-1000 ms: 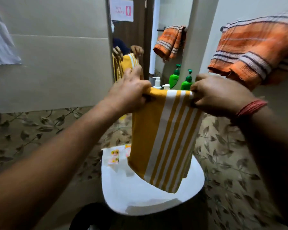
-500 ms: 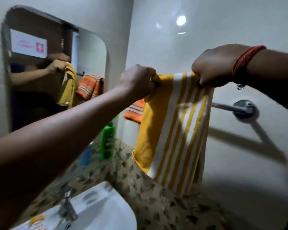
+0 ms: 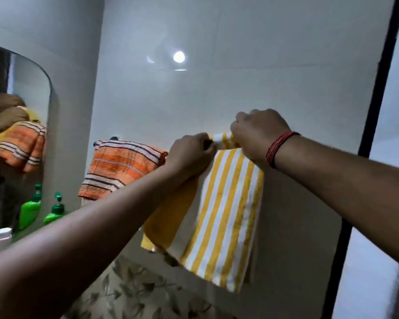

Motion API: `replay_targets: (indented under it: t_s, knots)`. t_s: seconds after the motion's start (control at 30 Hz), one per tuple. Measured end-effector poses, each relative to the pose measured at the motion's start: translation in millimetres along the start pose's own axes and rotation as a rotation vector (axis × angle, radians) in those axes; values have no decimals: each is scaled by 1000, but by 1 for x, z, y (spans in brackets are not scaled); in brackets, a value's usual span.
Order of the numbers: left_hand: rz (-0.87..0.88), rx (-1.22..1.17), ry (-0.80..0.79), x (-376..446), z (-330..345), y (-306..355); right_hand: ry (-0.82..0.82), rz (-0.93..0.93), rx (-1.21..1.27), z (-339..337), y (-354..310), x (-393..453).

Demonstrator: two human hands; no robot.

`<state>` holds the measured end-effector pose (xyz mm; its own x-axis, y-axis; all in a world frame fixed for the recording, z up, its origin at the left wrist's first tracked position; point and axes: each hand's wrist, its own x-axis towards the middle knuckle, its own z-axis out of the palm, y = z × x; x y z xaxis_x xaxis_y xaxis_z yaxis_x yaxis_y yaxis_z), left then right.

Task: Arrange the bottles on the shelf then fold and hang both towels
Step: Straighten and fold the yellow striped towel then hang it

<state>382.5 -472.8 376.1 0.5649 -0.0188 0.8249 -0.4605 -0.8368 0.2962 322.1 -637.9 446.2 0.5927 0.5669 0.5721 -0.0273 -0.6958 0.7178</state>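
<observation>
A person's two bare hands are raised to a pale bathroom wall, both at the top edge of a folded yellow-and-white striped towel [image 3: 219, 210]. The left hand [image 3: 189, 153] and the right hand [image 3: 256, 132] sit close together, fingers curled tightly around the bunched top fold, apparently over a wall rail hidden beneath them. The towel hangs flat against the wall below the hands. It looks soft, light and limp, so it would slump or slide if released unevenly; the top fold, gripped near both corners, seems the sensible place to hold it. Just left of it, an orange striped towel [image 3: 122, 166] already hangs draped. Lower left, on the shelf beneath a mirror [image 3: 21, 93], stand a green pump bottle [image 3: 55, 210] and a small white bottle [image 3: 2, 237]; their contents cannot be seen.
</observation>
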Motion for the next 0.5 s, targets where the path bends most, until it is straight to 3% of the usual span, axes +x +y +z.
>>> replay_targets:
  t_s: [0.17, 0.27, 0.5]
  knots:
    - [1, 109, -254, 10, -3, -3, 48, -56, -2, -10, -41, -10]
    - [30, 130, -392, 18, -3, -4, -230, 14, 204, -21, -57, -15]
    - [16, 122, -652, 30, -5, 1, -666, 84, 508, -38, -56, -5]
